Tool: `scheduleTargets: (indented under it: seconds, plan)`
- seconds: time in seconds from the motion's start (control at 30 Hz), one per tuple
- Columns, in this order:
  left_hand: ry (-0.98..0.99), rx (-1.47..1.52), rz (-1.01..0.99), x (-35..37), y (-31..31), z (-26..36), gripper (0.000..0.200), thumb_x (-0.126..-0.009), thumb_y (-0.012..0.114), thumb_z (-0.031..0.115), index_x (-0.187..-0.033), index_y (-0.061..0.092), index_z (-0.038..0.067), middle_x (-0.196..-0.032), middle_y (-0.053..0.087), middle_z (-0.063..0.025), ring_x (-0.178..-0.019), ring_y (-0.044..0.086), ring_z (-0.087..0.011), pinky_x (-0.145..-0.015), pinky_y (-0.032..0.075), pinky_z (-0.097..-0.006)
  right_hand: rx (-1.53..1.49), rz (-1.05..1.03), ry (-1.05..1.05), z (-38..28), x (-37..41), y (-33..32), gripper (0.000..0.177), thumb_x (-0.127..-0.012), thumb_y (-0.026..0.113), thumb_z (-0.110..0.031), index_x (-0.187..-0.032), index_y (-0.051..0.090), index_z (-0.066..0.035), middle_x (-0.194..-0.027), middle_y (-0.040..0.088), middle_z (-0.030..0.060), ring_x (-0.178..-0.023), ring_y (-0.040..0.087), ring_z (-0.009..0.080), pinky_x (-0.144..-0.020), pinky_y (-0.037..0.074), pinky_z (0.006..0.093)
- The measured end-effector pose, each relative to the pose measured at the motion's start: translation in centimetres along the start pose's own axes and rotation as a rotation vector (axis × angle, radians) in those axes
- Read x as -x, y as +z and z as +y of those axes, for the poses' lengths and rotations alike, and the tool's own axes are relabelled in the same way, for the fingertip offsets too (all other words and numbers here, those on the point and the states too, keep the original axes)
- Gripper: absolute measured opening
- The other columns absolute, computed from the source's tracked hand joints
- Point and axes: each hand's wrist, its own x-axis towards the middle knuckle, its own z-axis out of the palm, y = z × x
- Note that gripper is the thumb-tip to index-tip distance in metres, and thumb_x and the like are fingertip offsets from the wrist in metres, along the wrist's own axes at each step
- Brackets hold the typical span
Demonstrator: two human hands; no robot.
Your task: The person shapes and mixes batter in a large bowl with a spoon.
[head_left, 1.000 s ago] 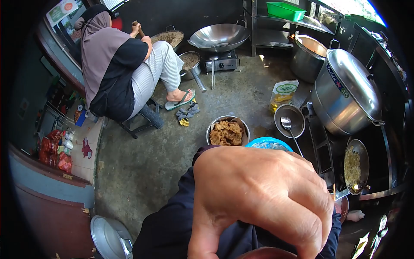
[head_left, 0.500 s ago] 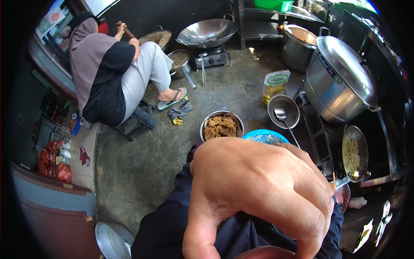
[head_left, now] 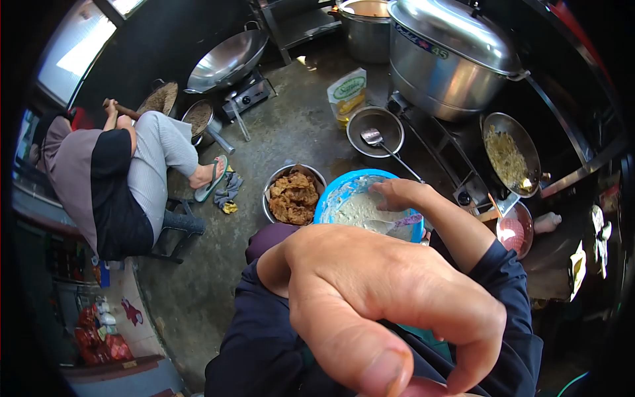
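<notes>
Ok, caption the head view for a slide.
Right hand at a blue bowl of pale mixture, browned food in a metal bowl alongside.

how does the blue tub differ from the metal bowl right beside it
Colour: the blue tub is bright blue, while the metal bowl is silvery.
Contents: the blue tub holds a pale mixture; the metal bowl holds browned pieces.
Hands: the right hand reaches into the blue tub; none is in the metal bowl.
Both are round and open-topped.

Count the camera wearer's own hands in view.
2: the right hand at the blue basin and the left hand large in the foreground. Neither is hidden, though not every left finger shows.
</notes>
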Motion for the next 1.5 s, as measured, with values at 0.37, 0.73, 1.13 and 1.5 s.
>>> scheduleTargets:
  seconds: [0.37, 0.73, 1.13, 1.5]
  plan:
    - [-0.961, -1.099, 0.329, 4.5, -7.2, -0.1, 0.044, -0.086, 0.057, 0.020, -0.124, 0.045, 0.001, -0.121, 0.053, -0.0105, -0.110, 0.052, -0.0179, -0.088, 0.041, -0.0292, -0.061, 0.048, -0.005, 1.7, -2.5, 2.0, 0.046, -0.078, 0.060, -0.022, -0.121, 0.053, -0.006, -0.114, 0.059, 0.0177, -0.106, 0.057, 0.0306, -0.089, 0.045, 0.0405]
    - [-1.445, -1.099, 0.256, 16.2, -14.4, -3.3, 0.070, -0.092, 0.029, 0.058, -0.135, 0.038, 0.004, -0.141, 0.034, -0.0159, -0.137, 0.018, -0.0324, -0.111, 0.016, -0.0386, 0.228, 0.397, -0.250, -1.4, -3.8, 4.8, 0.023, -0.076, 0.056, -0.013, -0.094, 0.065, -0.003, -0.110, 0.059, 0.0185, -0.104, 0.054, 0.0309, -0.089, 0.042, 0.0396]
    - [-1.294, -0.925, 1.055, 18.9, -17.2, -1.7, 0.057, -0.095, 0.032, 0.048, -0.134, 0.036, 0.007, -0.133, 0.043, -0.0133, -0.124, 0.038, -0.0246, -0.101, 0.031, -0.0372, 0.054, 0.841, 0.066, -1.8, -2.3, 1.7, 0.066, -0.076, 0.055, -0.016, -0.133, 0.031, 0.008, -0.136, 0.034, 0.0265, -0.126, 0.036, 0.0409, -0.088, 0.043, 0.0502]
    - [-1.143, -0.678, 1.061, 18.1, -16.0, -3.3, 0.047, -0.094, 0.045, 0.033, -0.124, 0.043, -0.003, -0.119, 0.052, -0.0164, -0.110, 0.050, -0.0209, -0.093, 0.039, -0.0319, -0.341, 0.575, 0.069, -1.5, -0.9, -0.1, 0.068, -0.082, 0.056, -0.020, -0.141, 0.022, -0.009, -0.118, 0.049, 0.0234, -0.104, 0.055, 0.0392, -0.081, 0.046, 0.0479]
